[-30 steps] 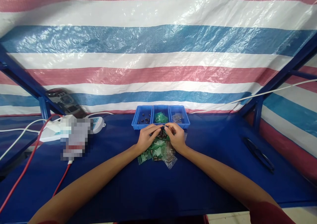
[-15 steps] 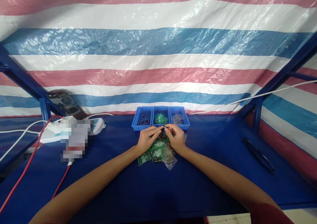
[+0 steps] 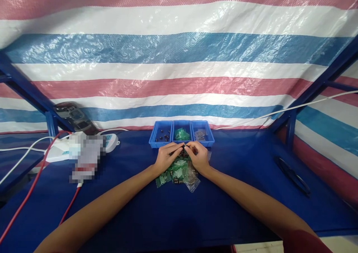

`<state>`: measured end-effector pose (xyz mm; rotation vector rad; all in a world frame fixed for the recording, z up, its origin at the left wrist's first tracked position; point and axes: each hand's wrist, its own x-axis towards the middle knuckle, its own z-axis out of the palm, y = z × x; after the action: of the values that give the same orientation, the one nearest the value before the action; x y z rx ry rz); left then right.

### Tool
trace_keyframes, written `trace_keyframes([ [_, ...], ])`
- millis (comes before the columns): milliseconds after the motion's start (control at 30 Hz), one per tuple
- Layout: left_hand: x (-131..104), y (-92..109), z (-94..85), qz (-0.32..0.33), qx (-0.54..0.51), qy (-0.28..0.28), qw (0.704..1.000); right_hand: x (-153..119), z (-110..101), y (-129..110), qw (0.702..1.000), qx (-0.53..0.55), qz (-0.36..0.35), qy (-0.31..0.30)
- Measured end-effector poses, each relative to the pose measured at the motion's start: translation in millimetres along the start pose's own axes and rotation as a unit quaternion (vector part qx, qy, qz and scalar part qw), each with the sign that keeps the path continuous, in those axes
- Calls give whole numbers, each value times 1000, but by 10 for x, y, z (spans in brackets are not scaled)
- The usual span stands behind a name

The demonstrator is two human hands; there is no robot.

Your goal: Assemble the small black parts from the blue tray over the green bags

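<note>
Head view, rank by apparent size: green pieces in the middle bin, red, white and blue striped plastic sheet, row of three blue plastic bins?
1. Striped sheet, spanning the upper view
2. Row of bins
3. Green pieces, within one bin

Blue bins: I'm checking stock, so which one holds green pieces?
Only the middle bin; the left bin holds dark parts, the right bin greyish pieces.
</note>
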<state>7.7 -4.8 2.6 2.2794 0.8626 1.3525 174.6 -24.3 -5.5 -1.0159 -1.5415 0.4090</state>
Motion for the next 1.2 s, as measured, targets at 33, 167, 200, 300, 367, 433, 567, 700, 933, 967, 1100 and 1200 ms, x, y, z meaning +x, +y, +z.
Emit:
trace_keyframes([
  [33,3,2,-3,-2,0,-4,1000,-1,-1,-4,1000,0,-2,0],
  [167,5,11,-6,-12,1,-11,1000,-5,-8,-12,1000,0,-1,1],
  [200,4,13,-5,-13,2,-10,1000,-6,-9,-13,1000,-1,1,1],
  [300,3,17,-1,-17,2,-3,1000,-4,-13,-14,1000,-1,6,-1],
  [367,5,18,-1,-19,-3,-3,1000,0,-13,-12,1000,1,7,-4],
  [433,9,18,-3,-22,-4,-4,1000,3,-11,-8,1000,5,4,-4],
  [567,11,18,-5,-24,3,-3,1000,-1,-6,-4,1000,11,-7,5],
  [700,7,13,-1,-21,6,3,1000,-20,-9,-16,1000,0,-24,-8],
  [933,-2,-8,2,-18,11,3,1000,-25,-6,-24,1000,2,-23,1],
  [967,-2,-9,2,-18,11,3,1000,-25,-5,-24,1000,3,-23,0],
  [1100,2,0,-2,-15,12,-2,1000,-24,-6,-32,1000,2,-21,-7],
  [1200,6,14,-4,-17,9,-2,1000,-26,-13,-47,1000,0,-26,-13],
])
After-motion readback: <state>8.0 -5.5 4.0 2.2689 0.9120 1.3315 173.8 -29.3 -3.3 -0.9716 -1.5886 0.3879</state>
